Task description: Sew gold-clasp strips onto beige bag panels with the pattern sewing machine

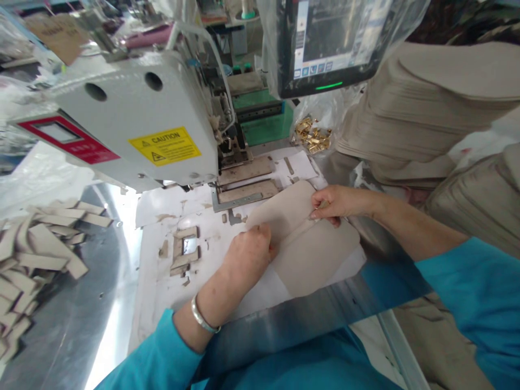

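Note:
A flat beige leather piece (309,249) lies on the white work surface (158,281) in front of a white sewing machine (134,119). My left hand (247,254) rests closed on the piece's left edge, fingers curled against it. My right hand (335,203) pinches the piece's upper right part, with something small and gold-coloured just showing between the fingers. The machine's metal clamp frame (244,189), with beige pads in it, sits just beyond the piece.
A heap of beige strips (36,254) lies at the left on the shiny metal table. Tall stacks of beige cut pieces (426,114) stand at the right. A bag of gold metal fittings (312,138) sits behind, under a plastic-wrapped touchscreen (329,43).

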Action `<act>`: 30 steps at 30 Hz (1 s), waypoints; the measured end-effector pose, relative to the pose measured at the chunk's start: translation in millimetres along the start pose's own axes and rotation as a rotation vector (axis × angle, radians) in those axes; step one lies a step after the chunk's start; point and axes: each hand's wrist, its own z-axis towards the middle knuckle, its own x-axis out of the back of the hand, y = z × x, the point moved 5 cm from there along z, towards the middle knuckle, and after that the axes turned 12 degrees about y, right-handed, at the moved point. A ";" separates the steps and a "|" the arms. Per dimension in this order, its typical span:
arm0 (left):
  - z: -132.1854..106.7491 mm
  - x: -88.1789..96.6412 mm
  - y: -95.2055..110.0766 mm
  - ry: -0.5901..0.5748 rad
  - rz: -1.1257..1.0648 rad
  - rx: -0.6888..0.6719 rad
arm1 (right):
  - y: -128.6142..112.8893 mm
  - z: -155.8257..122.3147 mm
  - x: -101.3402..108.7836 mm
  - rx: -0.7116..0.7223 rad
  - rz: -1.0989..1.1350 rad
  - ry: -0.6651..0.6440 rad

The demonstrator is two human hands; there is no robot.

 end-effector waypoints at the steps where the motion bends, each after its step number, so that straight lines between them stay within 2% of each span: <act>1: -1.7 0.1 -2.4 0.012 -0.014 0.016 | -0.2 -0.1 0.0 -0.001 -0.003 -0.003; 5: -7.8 5.7 -1.2 -0.018 -0.094 -0.017 | -1.3 -0.3 0.3 -0.015 -0.005 -0.003; 11: 4.8 9.4 14.5 -0.159 0.013 -0.132 | -1.5 -0.7 -0.4 -0.011 -0.011 -0.004; 17: 9.0 5.7 6.4 -0.042 0.050 -0.021 | -1.4 -1.7 -0.3 -0.013 0.017 0.016; 21: 5.2 8.9 7.0 -0.062 -0.002 -0.065 | -1.0 -1.3 -0.3 -0.027 0.010 0.008; 25: 10.8 9.1 12.7 -0.118 0.039 -0.164 | -1.5 -0.7 -0.6 -0.025 0.013 -0.002; 27: 14.1 7.1 12.9 -0.108 0.051 -0.197 | -1.9 -1.2 -0.2 -0.021 0.010 0.003; 30: 14.9 5.1 2.4 -0.060 0.015 -0.117 | -2.7 -2.6 0.4 -0.014 0.000 0.010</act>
